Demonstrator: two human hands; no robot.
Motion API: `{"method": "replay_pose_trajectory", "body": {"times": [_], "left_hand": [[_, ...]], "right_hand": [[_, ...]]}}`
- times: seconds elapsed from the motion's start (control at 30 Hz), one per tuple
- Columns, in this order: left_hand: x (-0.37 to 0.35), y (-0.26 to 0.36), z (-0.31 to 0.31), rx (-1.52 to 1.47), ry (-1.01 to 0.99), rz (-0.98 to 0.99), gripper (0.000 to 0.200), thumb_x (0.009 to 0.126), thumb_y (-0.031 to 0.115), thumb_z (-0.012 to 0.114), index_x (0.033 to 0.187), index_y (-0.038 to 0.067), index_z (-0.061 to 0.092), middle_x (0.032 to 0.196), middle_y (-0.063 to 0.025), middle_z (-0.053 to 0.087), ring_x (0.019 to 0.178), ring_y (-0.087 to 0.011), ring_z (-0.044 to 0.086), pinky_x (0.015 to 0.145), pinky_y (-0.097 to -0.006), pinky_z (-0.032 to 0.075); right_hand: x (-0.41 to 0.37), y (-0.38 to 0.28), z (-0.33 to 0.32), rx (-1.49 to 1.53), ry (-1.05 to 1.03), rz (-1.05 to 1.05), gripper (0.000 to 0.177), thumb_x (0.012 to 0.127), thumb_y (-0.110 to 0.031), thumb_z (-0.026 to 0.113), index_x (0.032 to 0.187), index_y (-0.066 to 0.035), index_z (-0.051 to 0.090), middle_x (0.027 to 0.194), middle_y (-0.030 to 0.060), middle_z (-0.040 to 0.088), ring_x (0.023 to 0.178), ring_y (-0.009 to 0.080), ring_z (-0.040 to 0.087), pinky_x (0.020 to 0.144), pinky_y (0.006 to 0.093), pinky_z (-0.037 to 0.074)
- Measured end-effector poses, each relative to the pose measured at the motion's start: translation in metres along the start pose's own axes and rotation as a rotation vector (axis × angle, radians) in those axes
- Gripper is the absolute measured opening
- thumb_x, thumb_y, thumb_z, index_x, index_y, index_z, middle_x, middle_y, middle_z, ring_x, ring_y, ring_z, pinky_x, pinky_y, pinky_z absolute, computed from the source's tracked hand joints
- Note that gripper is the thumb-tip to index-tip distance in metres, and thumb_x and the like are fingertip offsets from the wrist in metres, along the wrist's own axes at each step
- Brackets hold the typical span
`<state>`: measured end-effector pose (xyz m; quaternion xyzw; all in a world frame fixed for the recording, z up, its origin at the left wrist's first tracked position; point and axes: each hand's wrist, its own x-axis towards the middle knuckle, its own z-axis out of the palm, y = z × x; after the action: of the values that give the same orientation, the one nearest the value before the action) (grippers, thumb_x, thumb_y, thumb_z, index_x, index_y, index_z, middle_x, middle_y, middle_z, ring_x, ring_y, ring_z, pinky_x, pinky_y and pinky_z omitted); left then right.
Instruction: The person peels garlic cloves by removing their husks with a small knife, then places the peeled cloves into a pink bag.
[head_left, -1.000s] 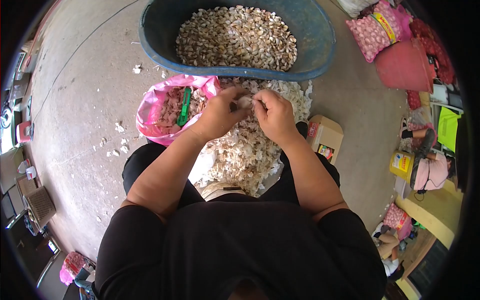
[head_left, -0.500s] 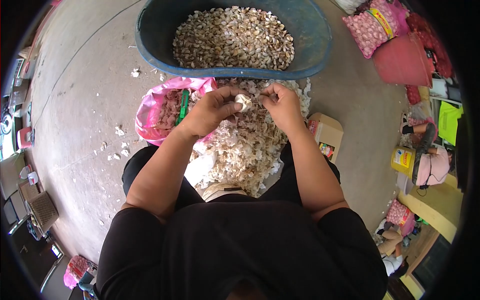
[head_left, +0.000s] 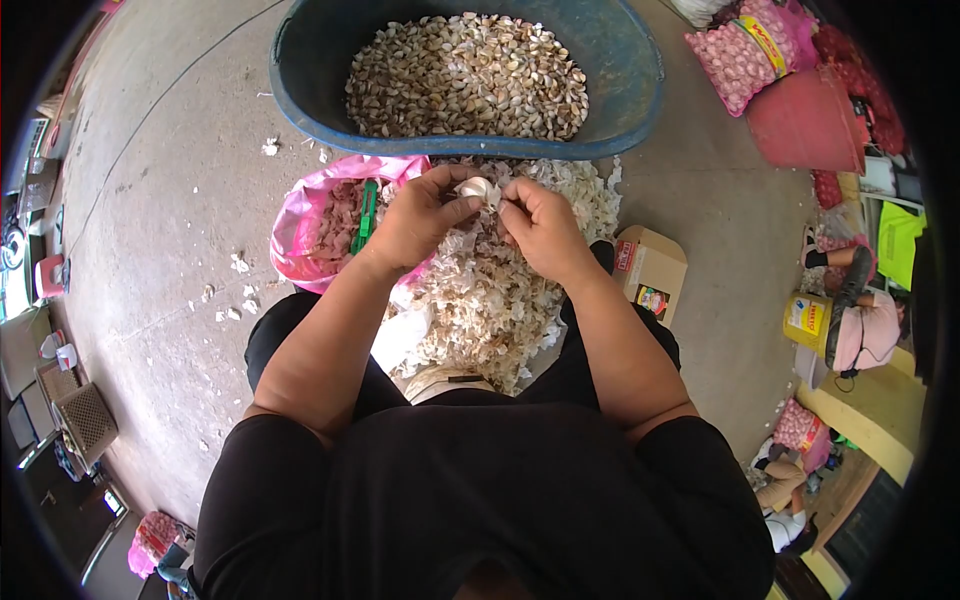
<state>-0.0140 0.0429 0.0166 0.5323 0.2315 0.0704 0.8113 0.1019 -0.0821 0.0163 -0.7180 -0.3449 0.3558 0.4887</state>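
A whitish garlic bulb [head_left: 479, 189] is held between the thumb and fingers of my left hand [head_left: 420, 218]. My right hand [head_left: 545, 228] pinches at the bulb's right side, thumb and index finger pressed together on it. Beneath both hands spreads a heap of papery garlic skins [head_left: 480, 310]. A pink plastic bag [head_left: 290, 240] with purplish garlic inside lies to the left, a green strip [head_left: 365, 215] across it. Just beyond my hands stands a big blue-green tub [head_left: 625, 90] holding many loose garlic cloves [head_left: 465, 80].
An opened cardboard box [head_left: 660, 265] lies right of the heap. Farther right are a red tub [head_left: 805, 120], a net sack of garlic [head_left: 735, 65], a yellow bucket [head_left: 806, 318] and a seated person [head_left: 868, 335]. Skin scraps [head_left: 238, 263] dot the concrete floor at left.
My right hand has moved left and now meets the garlic bulb; before, it was apart from it. The bulb has turned slightly and shifted a little left in my left hand.
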Motion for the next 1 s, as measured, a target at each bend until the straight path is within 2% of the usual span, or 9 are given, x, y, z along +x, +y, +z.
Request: {"method": "replay_pose_trajectory", "body": {"times": [0.1,0.2,0.3,0.37,0.4,0.57,0.7,0.9,1.0], "left_hand": [[0.002,-0.002,-0.002,-0.005,-0.006,0.011,0.03,0.079,0.01,0.06,0.105,0.0,0.049,0.087,-0.0039,0.056,0.076,-0.0089,0.052,0.067,-0.0221,0.044],[0.0,0.0,-0.002,0.029,0.004,-0.028,0.03,0.08,0.01,0.059,0.107,0.0,0.049,0.091,-0.0036,0.056,0.081,-0.0096,0.053,0.07,-0.0229,0.044],[0.0,-0.002,-0.004,-0.079,0.026,-0.111,0.03,0.08,0.011,0.059,0.106,0.001,0.05,0.091,-0.0033,0.056,0.082,-0.0103,0.053,0.07,-0.0232,0.044],[-0.001,-0.001,-0.004,-0.204,0.015,-0.199,0.03,0.079,0.012,0.059,0.107,0.002,0.051,0.092,-0.0029,0.057,0.082,-0.0107,0.054,0.069,-0.0231,0.044],[-0.001,-0.002,-0.004,-0.226,0.018,-0.196,0.031,0.079,0.013,0.059,0.108,0.002,0.051,0.092,-0.0028,0.057,0.081,-0.0108,0.054,0.069,-0.0233,0.045],[-0.001,-0.003,-0.005,-0.246,-0.021,-0.147,0.036,0.079,0.014,0.059,0.111,0.001,0.05,0.095,-0.0023,0.058,0.08,-0.0108,0.055,0.067,-0.0236,0.045],[-0.003,0.002,-0.001,-0.083,-0.012,-0.13,0.039,0.078,0.016,0.062,0.11,-0.003,0.052,0.089,-0.0066,0.059,0.077,-0.0105,0.055,0.065,-0.0229,0.047],[0.0,-0.019,0.003,0.172,0.035,-0.031,0.038,0.077,0.016,0.063,0.107,-0.005,0.053,0.08,-0.0085,0.061,0.071,-0.009,0.054,0.065,-0.0228,0.046],[-0.001,-0.017,0.008,0.282,0.071,-0.012,0.036,0.077,0.016,0.062,0.106,-0.005,0.054,0.081,-0.0078,0.061,0.071,-0.0085,0.054,0.066,-0.0226,0.045]], "right_hand": [[0.003,0.004,0.001,-0.002,0.125,-0.012,0.01,0.08,-0.007,0.054,0.088,-0.002,0.055,0.066,0.0081,0.057,0.056,0.0128,0.052,0.053,0.0258,0.042],[0.003,-0.01,0.008,0.155,0.125,-0.252,0.014,0.078,-0.005,0.057,0.092,-0.002,0.056,0.074,0.0073,0.06,0.065,0.013,0.056,0.06,0.0245,0.045],[0.001,-0.01,0.008,0.143,0.06,-0.24,0.018,0.076,-0.003,0.06,0.093,-0.001,0.056,0.08,0.0063,0.061,0.072,0.0134,0.057,0.064,0.024,0.045],[0.001,-0.007,0.006,0.167,0.036,-0.116,0.019,0.075,-0.004,0.061,0.093,-0.001,0.057,0.08,0.0062,0.061,0.07,0.0128,0.057,0.063,0.0237,0.045],[0.001,-0.006,0.005,0.179,0.025,-0.054,0.019,0.075,-0.004,0.062,0.092,0.0,0.057,0.08,0.0062,0.061,0.07,0.0125,0.057,0.063,0.0235,0.045],[0.0,-0.012,0.0,0.013,0.052,-0.113,0.021,0.071,-0.006,0.065,0.089,0.0,0.057,0.077,0.0076,0.061,0.065,0.0107,0.056,0.06,0.0237,0.045],[0.002,-0.002,0.0,0.045,0.041,-0.107,0.023,0.067,-0.006,0.065,0.087,0.0,0.056,0.076,0.0088,0.061,0.062,0.0101,0.056,0.058,0.024,0.045],[-0.003,-0.008,0.008,-0.268,0.058,-0.072,0.026,0.063,-0.009,0.064,0.083,-0.001,0.051,0.071,0.0141,0.059,0.062,0.0253,0.059,0.056,0.0326,0.046],[-0.005,-0.007,0.015,-0.36,0.127,-0.122,0.023,0.066,-0.008,0.062,0.084,-0.001,0.048,0.062,0.0109,0.056,0.057,0.0163,0.056,0.053,0.0278,0.044]]}}
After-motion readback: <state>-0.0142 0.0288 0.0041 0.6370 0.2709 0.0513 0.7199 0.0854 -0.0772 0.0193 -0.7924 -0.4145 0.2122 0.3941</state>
